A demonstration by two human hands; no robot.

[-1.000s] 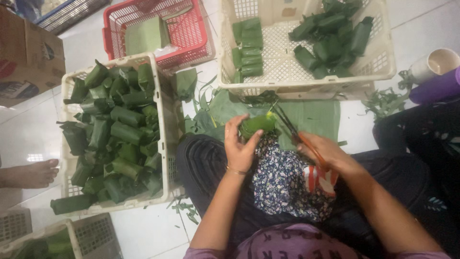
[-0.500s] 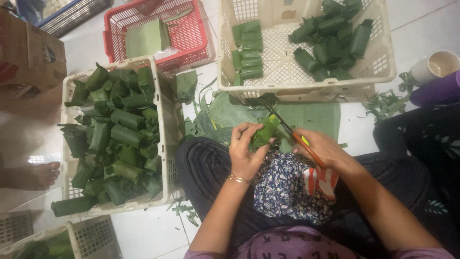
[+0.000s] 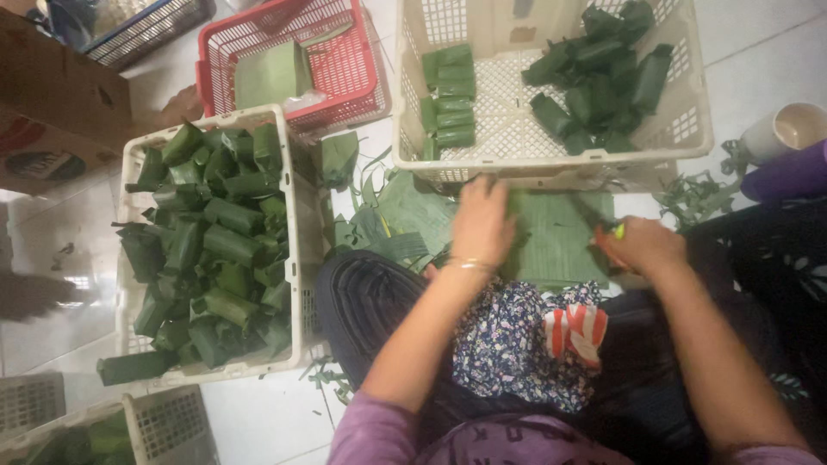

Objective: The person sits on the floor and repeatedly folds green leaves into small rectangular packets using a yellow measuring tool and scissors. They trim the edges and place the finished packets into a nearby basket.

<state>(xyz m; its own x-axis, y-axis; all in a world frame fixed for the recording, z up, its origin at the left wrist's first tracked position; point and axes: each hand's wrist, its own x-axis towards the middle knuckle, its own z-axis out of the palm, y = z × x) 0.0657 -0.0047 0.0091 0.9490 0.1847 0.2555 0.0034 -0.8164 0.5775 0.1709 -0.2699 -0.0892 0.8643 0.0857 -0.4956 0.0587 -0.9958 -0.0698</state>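
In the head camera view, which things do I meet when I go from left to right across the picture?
Cardboard box → white crate full of green leaf-wrapped rolls → left hand → flat green leaf → right hand, holding a tool with an orange handle → purple object.

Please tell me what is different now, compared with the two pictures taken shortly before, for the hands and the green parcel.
The left hand has let go of the leaf-wrapped parcel it held up earlier and moved forward, now resting flat on the banana leaves by the cream crate. The parcel is no longer visible in its grip. The right hand shifted right, still holding the scissors. The crates and their parcels stayed in place.
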